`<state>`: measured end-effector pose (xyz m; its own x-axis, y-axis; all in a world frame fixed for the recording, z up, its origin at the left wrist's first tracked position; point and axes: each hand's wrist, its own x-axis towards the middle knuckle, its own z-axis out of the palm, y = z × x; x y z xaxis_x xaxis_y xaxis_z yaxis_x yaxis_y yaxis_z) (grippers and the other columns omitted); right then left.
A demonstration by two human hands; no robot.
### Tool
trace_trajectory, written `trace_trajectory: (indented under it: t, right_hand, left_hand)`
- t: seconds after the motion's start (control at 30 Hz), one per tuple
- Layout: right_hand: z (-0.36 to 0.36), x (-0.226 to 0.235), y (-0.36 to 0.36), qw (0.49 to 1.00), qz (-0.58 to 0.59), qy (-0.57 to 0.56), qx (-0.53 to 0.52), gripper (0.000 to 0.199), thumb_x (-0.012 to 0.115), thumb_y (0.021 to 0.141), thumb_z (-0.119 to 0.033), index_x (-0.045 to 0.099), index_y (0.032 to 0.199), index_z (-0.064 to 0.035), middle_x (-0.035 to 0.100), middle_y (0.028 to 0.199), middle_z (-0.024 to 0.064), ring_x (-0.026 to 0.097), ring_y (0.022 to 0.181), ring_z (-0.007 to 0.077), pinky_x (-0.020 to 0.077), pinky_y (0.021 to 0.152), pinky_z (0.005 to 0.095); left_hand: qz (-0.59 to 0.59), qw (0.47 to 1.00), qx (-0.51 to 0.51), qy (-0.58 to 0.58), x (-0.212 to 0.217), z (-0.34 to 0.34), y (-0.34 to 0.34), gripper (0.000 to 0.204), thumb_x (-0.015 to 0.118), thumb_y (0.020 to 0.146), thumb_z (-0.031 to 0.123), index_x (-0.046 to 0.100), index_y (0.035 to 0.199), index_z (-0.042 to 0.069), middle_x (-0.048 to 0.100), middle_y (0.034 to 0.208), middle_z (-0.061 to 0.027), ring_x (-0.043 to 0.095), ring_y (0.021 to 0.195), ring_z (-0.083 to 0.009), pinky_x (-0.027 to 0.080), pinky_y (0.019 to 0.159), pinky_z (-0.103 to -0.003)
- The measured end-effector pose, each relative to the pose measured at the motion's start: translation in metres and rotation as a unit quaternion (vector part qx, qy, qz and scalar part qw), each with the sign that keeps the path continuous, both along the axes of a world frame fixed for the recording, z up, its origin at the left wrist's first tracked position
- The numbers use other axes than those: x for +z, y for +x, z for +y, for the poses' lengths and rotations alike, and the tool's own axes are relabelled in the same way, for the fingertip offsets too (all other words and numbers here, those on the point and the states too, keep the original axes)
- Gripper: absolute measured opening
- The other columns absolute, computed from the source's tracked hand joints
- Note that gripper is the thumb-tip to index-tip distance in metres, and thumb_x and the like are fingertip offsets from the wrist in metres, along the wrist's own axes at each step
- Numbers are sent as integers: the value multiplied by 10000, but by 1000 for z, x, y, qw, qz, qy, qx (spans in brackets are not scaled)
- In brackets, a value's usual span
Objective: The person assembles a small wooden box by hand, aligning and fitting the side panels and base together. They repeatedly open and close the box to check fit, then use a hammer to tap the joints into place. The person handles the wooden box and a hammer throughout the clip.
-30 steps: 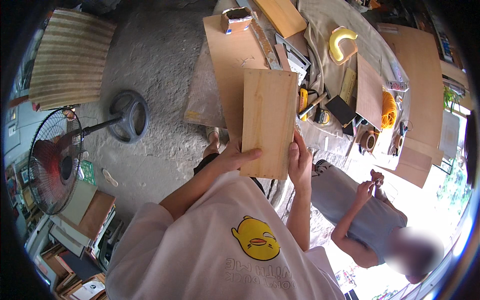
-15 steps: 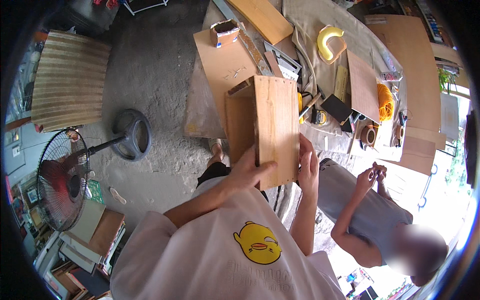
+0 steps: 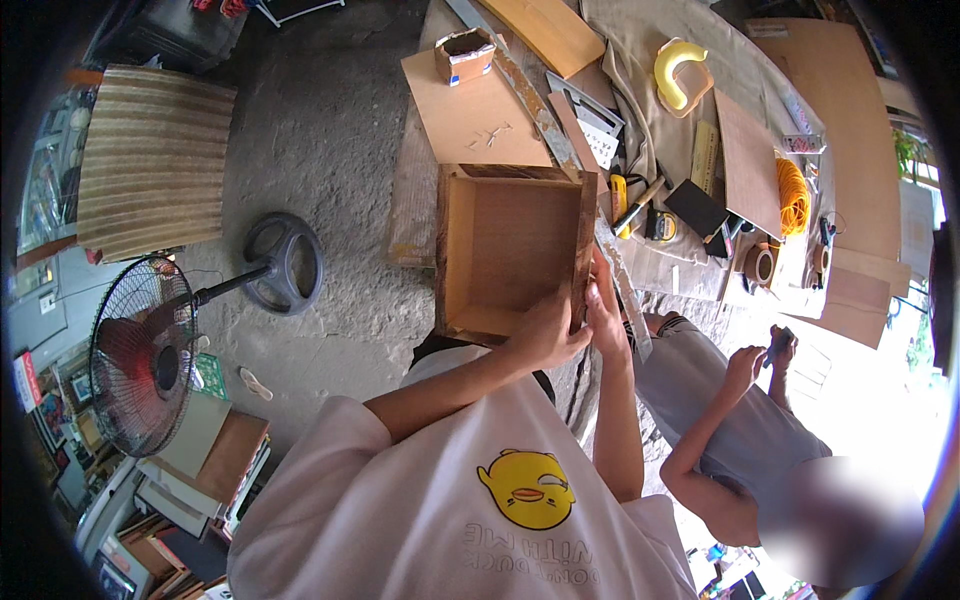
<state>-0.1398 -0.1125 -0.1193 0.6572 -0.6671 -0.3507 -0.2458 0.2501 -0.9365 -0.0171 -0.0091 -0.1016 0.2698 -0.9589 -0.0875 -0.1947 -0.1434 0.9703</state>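
An open wooden box is held in front of my body, its hollow inside facing me and its side boards dark along the edges. My left hand reaches over the near right corner and grips the right wall, fingers partly inside the box. On the outside of that same wall, my right hand is closed against the wood, some of its fingers hidden. Just beyond the box lie a hammer, a yellow utility knife and a tape measure on the cloth-covered table.
A small cardboard box and several nails sit on a thin board. Further right are a yellow banana-shaped object, orange cord and tape rolls. A pedestal fan stands left; another person is at right, holding something dark.
The wooden box has turned from its flat outer side to show its open inside. My left hand has shifted right, onto the right wall. The other person's hands have moved slightly.
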Motion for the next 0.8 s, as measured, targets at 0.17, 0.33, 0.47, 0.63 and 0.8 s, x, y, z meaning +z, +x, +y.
trace_trajectory:
  t: [0.17, 0.33, 0.47, 0.63, 0.8]
  right_hand:
    - [-6, -26, -15, 998, 63, -23, -1, 902, 646, 954, -514, 242, 1605, -38, 412, 1551, 167, 374, 1444, 263, 271, 1197, 428]
    - [-8, -21, -8, 993, 39, 112, 18, 700, 693, 961, -174, 347, 1545, -2, 564, 1419, 85, 512, 1300, 177, 384, 1104, 330]
    - [5, -45, 6, 994, 104, -32, -26, 589, 673, 973, -246, 443, 1455, 2, 622, 1309, 172, 589, 1214, 246, 466, 1007, 381]
    - [19, -35, 35, 953, 257, -123, -102, 503, 656, 965, -237, 494, 1386, -16, 686, 1078, 287, 672, 1081, 436, 519, 903, 447]
    - [20, -35, 33, 960, 217, -130, -117, 440, 640, 971, -230, 524, 1348, -37, 685, 1083, 300, 655, 1072, 480, 518, 883, 475]
  left_hand:
    - [45, 998, -16, -32, 18, 16, 60, 428, 679, 960, 188, 581, 1309, -41, 666, 1219, -233, 620, 1210, -368, 478, 1029, -433]
    - [-205, 950, 233, -21, -27, 40, 113, 617, 662, 982, 220, 385, 1461, -51, 523, 1406, -277, 499, 1337, -386, 366, 1132, -471]
    - [-69, 971, 222, 49, -64, 46, 117, 643, 634, 995, 207, 334, 1493, -67, 528, 1401, -289, 547, 1290, -381, 416, 1093, -469]
    - [-5, 975, 206, 81, -72, 47, 119, 622, 622, 1022, 248, 356, 1487, -69, 527, 1419, -270, 545, 1305, -345, 425, 1095, -414]
    - [61, 974, 213, 48, -70, 45, 116, 661, 638, 1020, 307, 359, 1485, -71, 542, 1399, -246, 546, 1284, -314, 421, 1088, -402]
